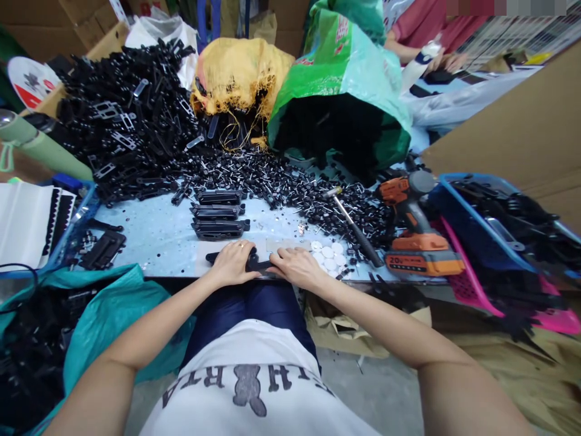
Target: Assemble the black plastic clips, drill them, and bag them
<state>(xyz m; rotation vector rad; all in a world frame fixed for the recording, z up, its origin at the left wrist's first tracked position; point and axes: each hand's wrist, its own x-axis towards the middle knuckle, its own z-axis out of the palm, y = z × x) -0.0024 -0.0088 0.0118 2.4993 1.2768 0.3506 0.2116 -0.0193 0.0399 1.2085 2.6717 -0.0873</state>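
At the table's front edge, my left hand point(233, 263) is closed over a long black plastic part point(215, 257), whose left end shows past the fingers. My right hand point(297, 266) pinches the other end of a black piece point(259, 265) between the two hands; whether it is one part or two joined I cannot tell. Just beyond my left hand lie several black assembled bars point(220, 229) in a stack of rows. White round discs point(329, 254) are spread to the right of my right hand. A hammer point(356, 230) with a black grip lies past them.
An orange cordless drill point(413, 224) stands at the right, beside a blue basket point(481, 224) of black parts. Small screw-like pieces point(272, 181) and a black heap point(136, 121) cover the back. A green sack point(345, 79) lies open behind. Another person's hands point(445, 60) are at upper right.
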